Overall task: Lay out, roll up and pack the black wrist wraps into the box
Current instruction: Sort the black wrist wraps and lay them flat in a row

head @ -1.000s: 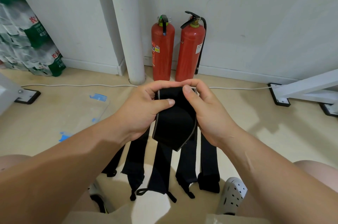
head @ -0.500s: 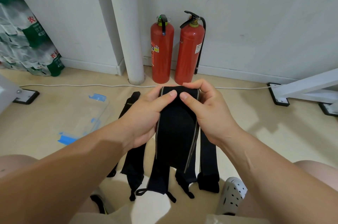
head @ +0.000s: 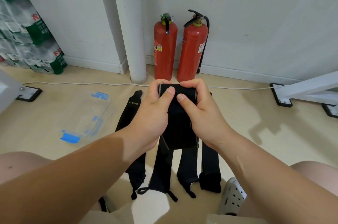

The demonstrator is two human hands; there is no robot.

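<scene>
I see the left hand [head: 151,114] and right hand [head: 203,112] pinching the rolled far end of a black elastic wrist wrap [head: 178,126]; clear plastic box [head: 86,114] lies left

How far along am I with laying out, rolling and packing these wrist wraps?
Done: four black wraps lie flat, side by side on the floor. In hand: the left hand and right hand hold a fifth wrap, its top end curled over into the start of a roll. Left: finishing that roll, rolling the other four and packing them all. No wrap shows in the clear box.
</scene>
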